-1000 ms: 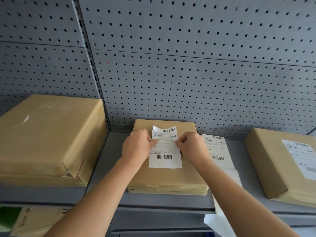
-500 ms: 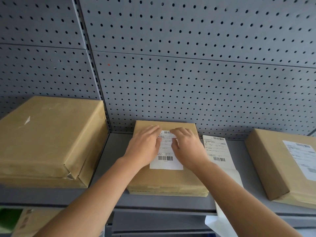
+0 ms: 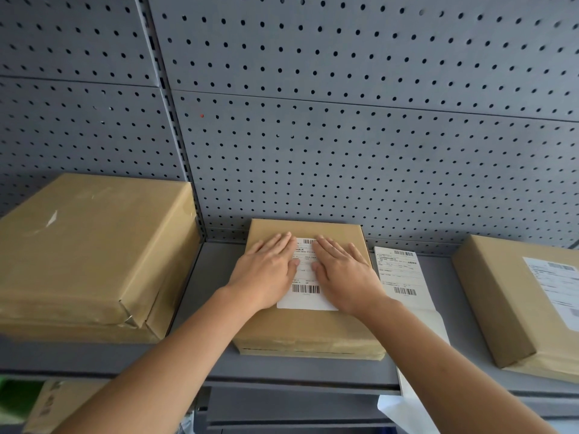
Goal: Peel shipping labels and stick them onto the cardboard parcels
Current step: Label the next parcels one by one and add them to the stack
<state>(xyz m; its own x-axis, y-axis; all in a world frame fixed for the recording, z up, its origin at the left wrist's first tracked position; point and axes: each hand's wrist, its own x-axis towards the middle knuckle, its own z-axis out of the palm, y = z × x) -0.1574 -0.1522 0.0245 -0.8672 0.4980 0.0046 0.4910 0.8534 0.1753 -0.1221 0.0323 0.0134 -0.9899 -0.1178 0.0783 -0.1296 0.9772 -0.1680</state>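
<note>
A flat cardboard parcel (image 3: 308, 328) lies in the middle of the grey shelf (image 3: 200, 296). A white shipping label (image 3: 305, 292) with barcodes lies flat on its top. My left hand (image 3: 269, 272) presses palm-down on the label's left side, fingers stretched out. My right hand (image 3: 343, 275) presses flat on its right side. Both hands hide part of the label. To the right of the parcel a strip of further labels (image 3: 401, 274) lies on the shelf, and its backing paper hangs over the front edge.
A large cardboard parcel (image 3: 91, 255) without a label stands at the left. At the right, another parcel (image 3: 513, 302) carries a white label (image 3: 557, 286). A grey pegboard wall (image 3: 344, 136) rises behind the shelf. More cardboard shows below at the lower left.
One second ago both hands pinched the label with its top lifted off the parcel. They laid it down, and now both palms are spread flat on it, slid further outwards.
</note>
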